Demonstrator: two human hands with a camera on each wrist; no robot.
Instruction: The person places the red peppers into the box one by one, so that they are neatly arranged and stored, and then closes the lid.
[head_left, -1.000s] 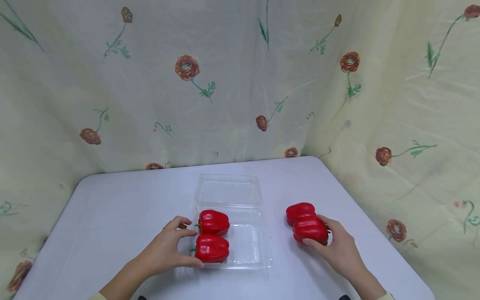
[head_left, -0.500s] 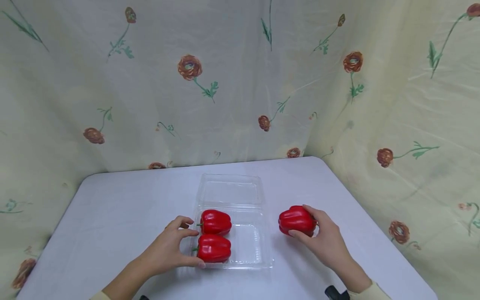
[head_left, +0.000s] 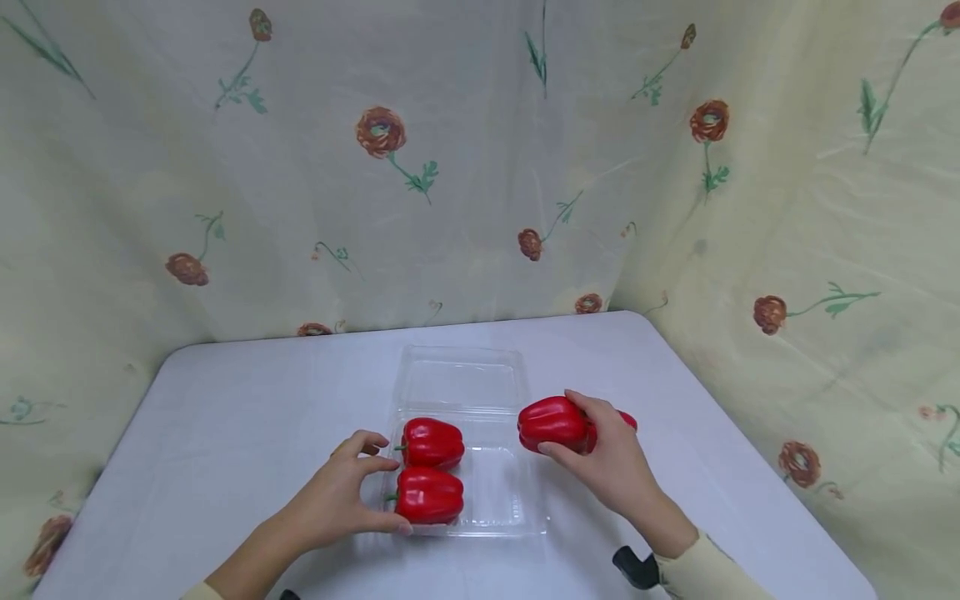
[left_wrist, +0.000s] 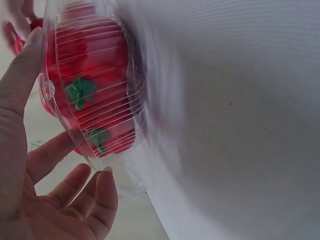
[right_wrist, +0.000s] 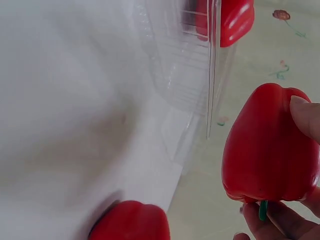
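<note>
My right hand grips a red bell pepper, raised over the right edge of a clear plastic clamshell container. In the right wrist view, this pepper's green stem points toward the fingers. Two red bell peppers lie one behind the other in the container's left half, stems to the left. At the container's left side, my left hand has thumb and fingers spread, thumb tip and index finger at the rim. Another red bell pepper lies on the table, mostly hidden behind my right hand in the head view.
The container's lid lies folded back behind its base. Everything rests on a white table with rounded back corners. A flower-patterned curtain hangs behind the table and along its right side.
My right hand has lifted one bell pepper away from the other on the table and carried it left to the container's right edge. The left hand has stayed in place.
</note>
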